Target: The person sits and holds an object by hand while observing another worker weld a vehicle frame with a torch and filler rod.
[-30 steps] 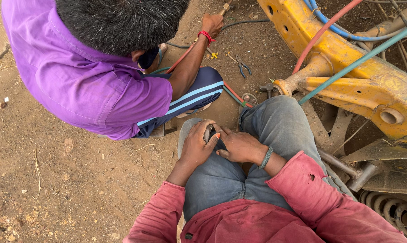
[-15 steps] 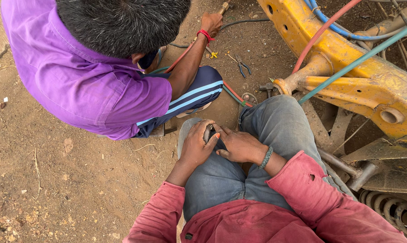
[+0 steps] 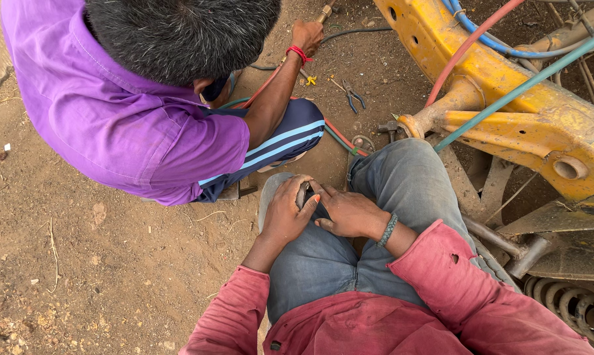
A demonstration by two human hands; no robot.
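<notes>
I sit on the dirt in grey jeans and red sleeves, with both hands on my left knee. My left hand (image 3: 285,212) curls around a small dark object (image 3: 304,195) that peeks out between the fingers. My right hand (image 3: 350,213), with a green bead bracelet at the wrist, lies against it, fingertips touching the same object. What the object is stays hidden by the fingers.
A person in a purple shirt (image 3: 106,112) crouches in front of me, one hand (image 3: 307,34) on a wooden-handled tool. Pliers (image 3: 353,98) lie on the ground. A yellow machine frame (image 3: 507,98) with blue, red and green hoses stands at the right, a coil spring (image 3: 573,309) below it.
</notes>
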